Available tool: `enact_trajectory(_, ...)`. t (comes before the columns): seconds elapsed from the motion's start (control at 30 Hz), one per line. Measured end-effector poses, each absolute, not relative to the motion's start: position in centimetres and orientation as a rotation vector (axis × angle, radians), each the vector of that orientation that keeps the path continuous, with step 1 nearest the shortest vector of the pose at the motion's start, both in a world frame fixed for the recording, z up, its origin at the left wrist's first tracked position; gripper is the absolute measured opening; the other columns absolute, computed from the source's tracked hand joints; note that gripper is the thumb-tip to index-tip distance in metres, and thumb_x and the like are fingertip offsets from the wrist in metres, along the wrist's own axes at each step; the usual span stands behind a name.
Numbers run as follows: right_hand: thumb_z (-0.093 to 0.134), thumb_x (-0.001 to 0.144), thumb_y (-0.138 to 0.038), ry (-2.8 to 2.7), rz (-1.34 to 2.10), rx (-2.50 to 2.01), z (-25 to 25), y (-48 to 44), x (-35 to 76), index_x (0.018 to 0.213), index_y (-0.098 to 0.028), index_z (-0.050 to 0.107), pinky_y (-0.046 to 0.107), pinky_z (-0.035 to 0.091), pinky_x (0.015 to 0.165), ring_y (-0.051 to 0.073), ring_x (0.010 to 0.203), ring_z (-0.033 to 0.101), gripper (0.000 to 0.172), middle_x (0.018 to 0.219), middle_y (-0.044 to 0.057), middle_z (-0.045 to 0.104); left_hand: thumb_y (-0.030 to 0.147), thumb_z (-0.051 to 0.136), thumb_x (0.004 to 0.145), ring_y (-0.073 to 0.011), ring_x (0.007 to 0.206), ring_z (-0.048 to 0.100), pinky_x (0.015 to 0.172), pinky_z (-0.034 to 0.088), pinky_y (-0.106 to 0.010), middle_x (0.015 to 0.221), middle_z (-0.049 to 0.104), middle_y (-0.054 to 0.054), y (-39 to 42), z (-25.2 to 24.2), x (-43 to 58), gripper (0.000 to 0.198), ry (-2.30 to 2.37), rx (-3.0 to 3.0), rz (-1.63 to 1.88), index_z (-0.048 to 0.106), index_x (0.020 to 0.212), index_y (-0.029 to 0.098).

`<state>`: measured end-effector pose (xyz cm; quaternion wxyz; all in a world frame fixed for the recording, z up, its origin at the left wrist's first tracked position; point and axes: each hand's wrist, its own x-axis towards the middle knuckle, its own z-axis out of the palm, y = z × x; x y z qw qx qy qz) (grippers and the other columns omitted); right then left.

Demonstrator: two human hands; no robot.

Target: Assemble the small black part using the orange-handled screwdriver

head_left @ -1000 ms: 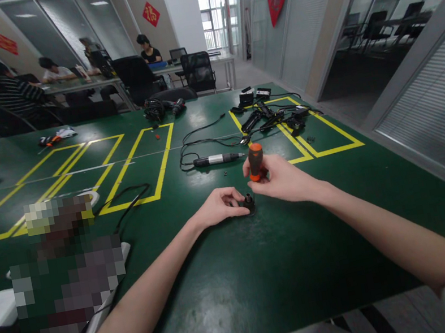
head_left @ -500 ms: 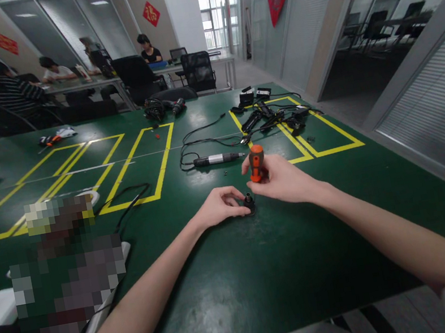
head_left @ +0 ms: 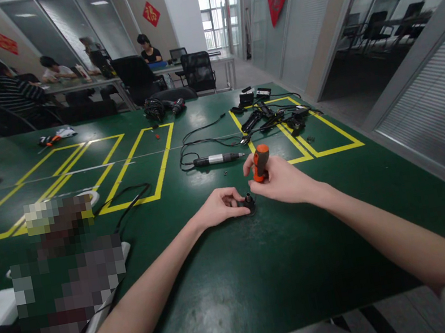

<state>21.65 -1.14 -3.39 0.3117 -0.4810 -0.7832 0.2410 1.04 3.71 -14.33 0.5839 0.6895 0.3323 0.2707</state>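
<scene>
My left hand point(head_left: 223, 206) pinches a small black round part point(head_left: 249, 203) with a metal tip on top, which rests upright on the green table point(head_left: 234, 279). Just to the right, my right hand point(head_left: 280, 179) is closed around a screwdriver point(head_left: 262, 160) with an orange and grey handle, its top leaning right. The screwdriver's shaft does not show clearly; it seems hidden by the fingers. Beyond the hands lies a black and silver pen-shaped electric tool point(head_left: 216, 159) with a cord. A few tiny screws point(head_left: 225, 173) lie near it.
Black tool parts and cables point(head_left: 269, 115) are heaped at the back right. A power drill point(head_left: 177, 105) with a coiled cord lies at the far edge. To the left are a power strip point(head_left: 122, 259) and blurred-out items. Yellow tape point(head_left: 160, 183) marks the tabletop. Several people sit beyond.
My right hand has shifted slightly right, and the screwdriver handle has tipped further to the right. My left hand stays at the black part, almost unmoved.
</scene>
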Motion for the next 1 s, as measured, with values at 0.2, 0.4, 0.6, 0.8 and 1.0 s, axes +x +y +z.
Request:
enact_trajectory(0.2, 0.058, 0.075, -0.016, -2.070, 0.689, -1.239, -3.63, -0.97, 21.84, 0.093, -0.019, 0.059, 0.028, 0.037, 0.064, 0.013, 0.061, 0.047, 0.018, 0.071, -0.004, 0.053, 0.038, 0.088, 0.068, -0.0055, 0.044, 0.049, 0.049, 0.038, -0.018, 0.052, 0.057, 0.007, 3.59, -14.02, 1.00, 0.041, 0.749, 1.629, 0.580, 0.057, 0.081, 0.015)
enact_trajectory(0.4, 0.059, 0.074, -0.016, -2.104, 0.685, -1.257, -3.68, -1.07, 21.77, 0.093, -0.019, 0.062, 0.027, 0.036, 0.061, 0.013, 0.059, 0.047, 0.020, 0.067, -0.005, 0.053, 0.036, 0.086, 0.070, -0.0067, 0.044, 0.052, 0.049, 0.039, -0.017, 0.051, 0.059, 0.006, 3.73, -13.89, 0.83, 0.039, 0.730, 1.643, 0.552, 0.056, 0.084, 0.015)
enact_trajectory(0.6, 0.060, 0.077, -0.016, -2.115, 0.662, -1.204, -3.42, -1.22, 21.85, 0.085, -0.019, 0.062, 0.027, 0.038, 0.064, 0.013, 0.061, 0.050, 0.008, 0.066, -0.004, 0.054, 0.032, 0.086, 0.071, -0.0100, 0.055, 0.062, 0.057, 0.046, -0.020, 0.068, 0.071, -0.001, 3.77, -13.62, 0.65, 0.054, 0.745, 1.657, 0.519, 0.066, 0.118, 0.012)
enact_trajectory(0.8, 0.063, 0.076, -0.018, -2.099, 0.688, -1.230, -3.63, -0.95, 22.02, 0.091, -0.018, 0.064, 0.027, 0.039, 0.061, 0.013, 0.061, 0.052, 0.016, 0.070, -0.003, 0.058, 0.031, 0.089, 0.065, -0.0091, 0.062, 0.064, 0.059, 0.050, -0.021, 0.100, 0.076, -0.009, 3.67, -13.57, 0.79, 0.052, 0.741, 1.620, 0.548, 0.069, 0.110, 0.012)
enact_trajectory(1.0, 0.060, 0.081, -0.020, -2.126, 0.678, -1.211, -4.16, -0.51, 22.10, 0.088, -0.017, 0.065, 0.026, 0.039, 0.062, 0.014, 0.064, 0.054, 0.009, 0.075, 0.000, 0.063, 0.030, 0.090, 0.064, -0.0098, 0.061, 0.062, 0.059, 0.048, -0.021, 0.078, 0.073, -0.002, 3.61, -13.73, 0.89, 0.050, 0.782, 1.619, 0.561, 0.070, 0.105, 0.012)
